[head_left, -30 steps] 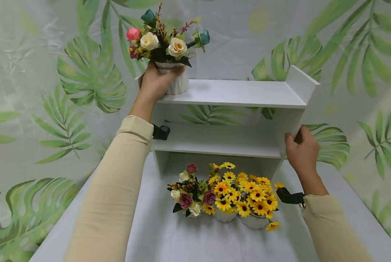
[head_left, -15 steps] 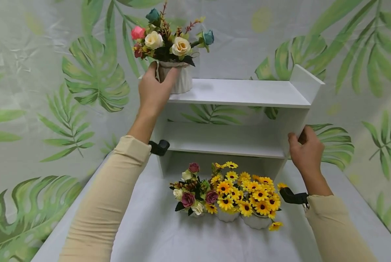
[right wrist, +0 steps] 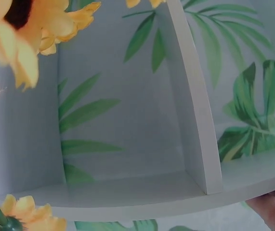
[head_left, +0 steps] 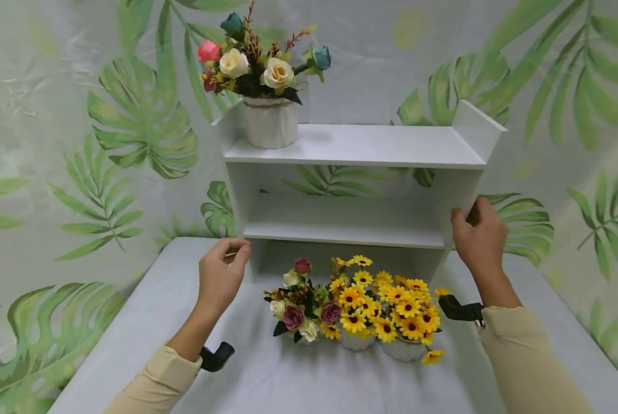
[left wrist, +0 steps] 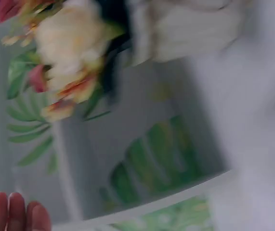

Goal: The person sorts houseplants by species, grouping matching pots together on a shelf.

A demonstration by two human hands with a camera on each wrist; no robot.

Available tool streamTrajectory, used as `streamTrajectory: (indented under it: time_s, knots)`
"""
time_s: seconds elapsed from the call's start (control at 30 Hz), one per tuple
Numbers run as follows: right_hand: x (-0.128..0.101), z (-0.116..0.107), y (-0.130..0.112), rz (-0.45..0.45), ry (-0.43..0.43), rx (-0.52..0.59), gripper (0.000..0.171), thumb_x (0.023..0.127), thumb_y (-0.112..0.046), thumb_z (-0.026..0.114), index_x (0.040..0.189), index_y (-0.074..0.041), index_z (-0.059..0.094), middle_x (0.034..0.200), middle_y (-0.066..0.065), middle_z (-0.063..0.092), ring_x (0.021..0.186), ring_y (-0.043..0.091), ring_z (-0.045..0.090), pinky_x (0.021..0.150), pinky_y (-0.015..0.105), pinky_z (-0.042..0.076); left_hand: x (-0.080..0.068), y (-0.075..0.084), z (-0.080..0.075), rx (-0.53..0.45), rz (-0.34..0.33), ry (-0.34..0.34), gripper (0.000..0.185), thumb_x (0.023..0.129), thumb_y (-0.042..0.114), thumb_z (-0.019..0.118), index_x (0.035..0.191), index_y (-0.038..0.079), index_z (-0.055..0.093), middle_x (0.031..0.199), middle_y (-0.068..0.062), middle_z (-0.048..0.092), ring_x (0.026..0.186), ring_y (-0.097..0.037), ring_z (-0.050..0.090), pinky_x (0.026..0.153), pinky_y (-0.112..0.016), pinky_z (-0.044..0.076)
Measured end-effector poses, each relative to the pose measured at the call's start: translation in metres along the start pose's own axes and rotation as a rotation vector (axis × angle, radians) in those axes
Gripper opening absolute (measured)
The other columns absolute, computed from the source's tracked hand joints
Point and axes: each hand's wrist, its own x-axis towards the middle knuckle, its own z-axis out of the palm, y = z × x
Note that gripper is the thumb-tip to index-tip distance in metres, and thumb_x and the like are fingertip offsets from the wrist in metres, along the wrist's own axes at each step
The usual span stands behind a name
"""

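On the left end of the white shelf's (head_left: 391,144) top board stands a white ribbed pot (head_left: 271,123) of artificial roses in cream, pink and teal. My left hand (head_left: 222,279) is beside the shelf's left side panel with its fingers loosely bent, holding nothing; whether the fingertips touch the panel I cannot tell. In the left wrist view, its fingers (left wrist: 16,214) show at the lower left. My right hand (head_left: 479,247) grips the shelf's right side panel. The right wrist view shows part of that hand (right wrist: 272,211) at the panel's outer side.
In front of the shelf on the white table (head_left: 288,385) stand a pot of mauve and cream roses (head_left: 295,316) and pots of yellow daisy-like flowers (head_left: 407,310). A leaf-patterned cloth (head_left: 148,132) hangs behind. Black wrist mounts (head_left: 218,356) stick out from both sleeves.
My left hand has let go of the rose pot on the top board and come down to the shelf's left side. The right hand keeps its place on the right panel.
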Motion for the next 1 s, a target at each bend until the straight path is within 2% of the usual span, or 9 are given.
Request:
streamTrajectory:
  time_s: [0.1,0.23,0.3,0.4,0.47,0.53,0.7,0.83,1.0]
  knots:
    - [-0.001,0.000,0.003,0.007,0.007,-0.002,0.036,0.098,-0.022,0.053,0.123,0.002,0.059,0.118,0.024,0.068,0.108,0.040,0.067,0.090,0.031,0.056,-0.011,-0.019,0.003,0.042,-0.125,-0.133,0.019,0.098,0.007,0.055,0.111,0.003,0.068,0.111,-0.014,0.071,0.105,-0.028,0.068,0.089,-0.035,0.055]
    - [-0.002,-0.001,0.006,0.009,0.017,-0.005,0.035,0.097,-0.022,0.053,0.121,0.002,0.060,0.117,0.022,0.069,0.107,0.038,0.068,0.075,0.005,0.037,-0.027,-0.042,0.013,0.042,-0.218,-0.294,0.028,0.091,-0.006,0.050,0.113,-0.001,0.066,0.110,-0.016,0.070,0.103,-0.028,0.066,0.088,-0.039,0.056]
    - [-0.002,-0.001,0.006,0.012,0.013,-0.008,0.035,0.098,-0.023,0.053,0.121,0.002,0.060,0.118,0.022,0.069,0.108,0.038,0.068,0.079,0.009,0.043,-0.036,-0.052,0.019,0.037,-0.241,-0.360,0.030,0.087,-0.011,0.050,0.110,-0.001,0.066,0.108,-0.015,0.069,0.101,-0.026,0.067,0.085,-0.037,0.057]
    - [-0.002,0.000,0.006,0.020,0.004,-0.011,0.036,0.098,-0.023,0.053,0.124,0.001,0.059,0.119,0.022,0.069,0.109,0.039,0.067,0.090,0.032,0.055,-0.047,-0.065,0.028,0.003,-0.235,-0.483,0.034,0.083,-0.011,0.054,0.115,-0.005,0.063,0.109,-0.018,0.068,0.101,-0.029,0.067,0.083,-0.037,0.058]
    - [-0.002,0.000,0.005,0.025,-0.001,-0.013,0.037,0.098,-0.023,0.053,0.125,0.001,0.059,0.121,0.023,0.068,0.110,0.040,0.067,0.094,0.050,0.055,-0.053,-0.070,0.033,-0.044,-0.224,-0.575,0.041,0.082,-0.007,0.057,0.123,-0.010,0.057,0.114,-0.023,0.067,0.106,-0.032,0.067,0.083,-0.036,0.057]
    - [-0.001,0.000,0.006,0.027,-0.004,-0.010,0.038,0.098,-0.023,0.053,0.126,0.001,0.058,0.122,0.024,0.067,0.110,0.042,0.066,0.095,0.057,0.052,-0.057,-0.073,0.038,-0.121,-0.220,-0.650,0.052,0.080,-0.004,0.058,0.131,-0.014,0.049,0.121,-0.028,0.063,0.113,-0.035,0.064,0.088,-0.036,0.056]
    - [-0.001,0.001,0.006,0.035,-0.012,-0.001,0.038,0.098,-0.023,0.052,0.127,0.001,0.058,0.122,0.026,0.067,0.111,0.044,0.065,0.095,0.059,0.051,-0.058,-0.074,0.049,-0.203,-0.241,-0.719,0.056,0.083,0.000,0.064,0.135,-0.009,0.047,0.133,-0.025,0.059,0.121,-0.025,0.056,0.101,-0.031,0.047]
    - [-0.001,0.001,0.006,0.037,-0.018,0.001,0.038,0.098,-0.024,0.053,0.127,0.000,0.058,0.122,0.026,0.067,0.111,0.044,0.065,0.095,0.058,0.051,-0.057,-0.073,0.054,-0.225,-0.263,-0.748,0.066,0.080,0.006,0.079,0.138,-0.003,0.049,0.138,-0.020,0.058,0.125,-0.022,0.054,0.101,-0.030,0.045]
    - [-0.001,0.002,0.006,0.029,-0.013,-0.004,0.038,0.098,-0.023,0.053,0.127,0.000,0.058,0.121,0.026,0.067,0.110,0.044,0.065,0.094,0.056,0.052,-0.057,-0.072,0.058,-0.222,-0.241,-0.772,0.074,0.079,0.006,0.081,0.142,-0.004,0.044,0.141,-0.023,0.054,0.128,-0.025,0.051,0.100,-0.028,0.045]
